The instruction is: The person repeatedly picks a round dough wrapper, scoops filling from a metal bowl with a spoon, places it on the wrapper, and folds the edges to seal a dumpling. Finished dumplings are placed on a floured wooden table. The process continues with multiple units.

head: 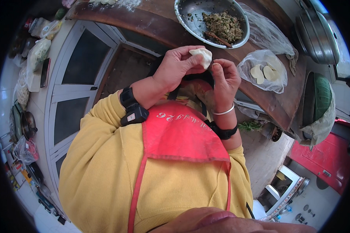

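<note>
My left hand (179, 65) holds a white folded dough dumpling (203, 56) between thumb and fingers. Just right of it is my right hand (226, 77), its fingers curled and the thumb tip against the index finger. A small gap seems to part those fingertips from the dough, and I see nothing between them. Beyond both hands, a metal bowl (189, 27) holds minced filling (223, 24) flecked with green. A brown wooden utensil (218, 40) rests in the filling. Round dough wrappers (269, 72) lie on a clear plastic bag (246, 65) to the right.
The bowl and bag stand on a brown wooden table (275, 102). Flour (128, 4) dusts its far left part. Crumpled plastic (262, 26) lies beside the bowl. Metal pots (318, 38) and a green basket (322, 96) are at the right. A white-framed cabinet (84, 55) stands left.
</note>
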The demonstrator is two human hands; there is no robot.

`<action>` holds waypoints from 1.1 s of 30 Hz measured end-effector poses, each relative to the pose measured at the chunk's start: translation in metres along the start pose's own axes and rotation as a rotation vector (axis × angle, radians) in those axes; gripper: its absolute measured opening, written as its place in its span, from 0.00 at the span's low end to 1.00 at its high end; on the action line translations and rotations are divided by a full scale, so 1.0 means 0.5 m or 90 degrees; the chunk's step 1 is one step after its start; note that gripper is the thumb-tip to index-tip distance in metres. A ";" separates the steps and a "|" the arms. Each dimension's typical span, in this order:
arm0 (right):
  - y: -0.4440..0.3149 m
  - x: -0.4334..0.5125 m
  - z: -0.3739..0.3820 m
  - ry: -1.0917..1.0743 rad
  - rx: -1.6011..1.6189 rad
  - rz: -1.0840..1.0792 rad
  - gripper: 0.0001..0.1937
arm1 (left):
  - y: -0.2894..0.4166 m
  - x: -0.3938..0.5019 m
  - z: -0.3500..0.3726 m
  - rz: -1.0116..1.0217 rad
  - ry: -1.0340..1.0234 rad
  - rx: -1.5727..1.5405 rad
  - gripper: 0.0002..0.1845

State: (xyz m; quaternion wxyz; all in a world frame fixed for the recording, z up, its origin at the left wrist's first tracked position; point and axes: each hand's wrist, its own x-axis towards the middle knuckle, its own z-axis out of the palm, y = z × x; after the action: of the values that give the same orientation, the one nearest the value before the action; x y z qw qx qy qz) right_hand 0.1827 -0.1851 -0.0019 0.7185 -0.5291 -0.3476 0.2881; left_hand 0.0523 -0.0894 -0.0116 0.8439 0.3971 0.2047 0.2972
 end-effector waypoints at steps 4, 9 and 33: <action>0.021 -0.012 0.007 0.001 0.040 0.117 0.08 | -0.023 0.005 0.017 0.022 0.056 -0.113 0.19; 0.039 -0.006 0.008 0.006 0.178 0.196 0.07 | -0.035 0.003 0.018 0.032 0.065 -0.118 0.19; 0.017 0.014 -0.042 -0.116 0.036 0.237 0.08 | 0.027 0.004 -0.024 -0.050 -0.056 0.345 0.09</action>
State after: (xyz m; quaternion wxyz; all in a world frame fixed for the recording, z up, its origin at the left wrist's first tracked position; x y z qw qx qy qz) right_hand 0.2033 -0.1890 -0.0130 0.6328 -0.5359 -0.2989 0.4723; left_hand 0.0423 -0.0747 -0.0082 0.7258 0.6129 0.2550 0.1807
